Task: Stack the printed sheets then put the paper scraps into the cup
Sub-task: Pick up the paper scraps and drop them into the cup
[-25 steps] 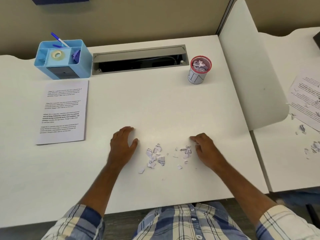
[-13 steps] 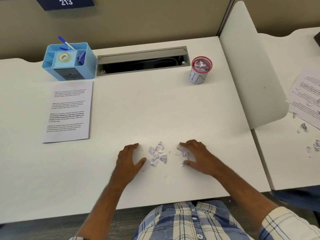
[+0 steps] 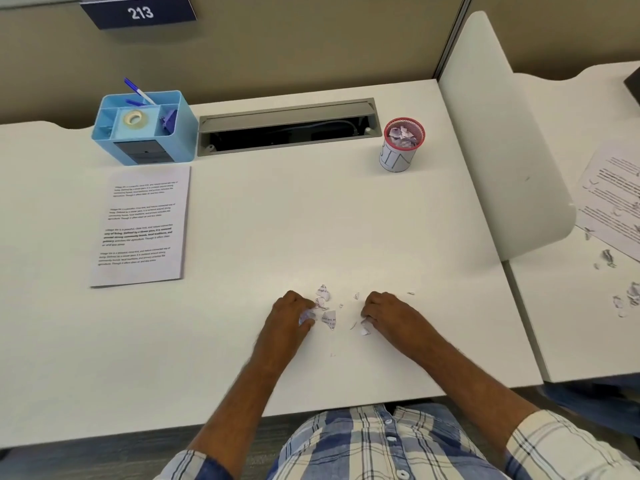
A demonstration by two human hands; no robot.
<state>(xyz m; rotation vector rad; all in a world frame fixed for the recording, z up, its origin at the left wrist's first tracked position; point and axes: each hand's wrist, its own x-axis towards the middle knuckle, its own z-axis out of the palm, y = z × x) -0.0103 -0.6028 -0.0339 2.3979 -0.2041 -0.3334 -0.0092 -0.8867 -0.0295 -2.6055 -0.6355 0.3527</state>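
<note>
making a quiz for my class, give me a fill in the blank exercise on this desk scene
1. The cup with paper scraps inside has a ____ rim.
2. The sign on the wall reads ____.
3. The stack of printed sheets lies directly in front of the light ____ desk organizer.
4. The left hand and right hand both gather loose paper ____ on the desk.

Missing words: red; 213; blue; scraps

Even, bright, diffuse lighting; soft faint shadows beneath the hands (image 3: 291,315) on the white desk (image 3: 311,220). Wide-angle distortion curves frame edges; fine print slightly blurred.
</note>
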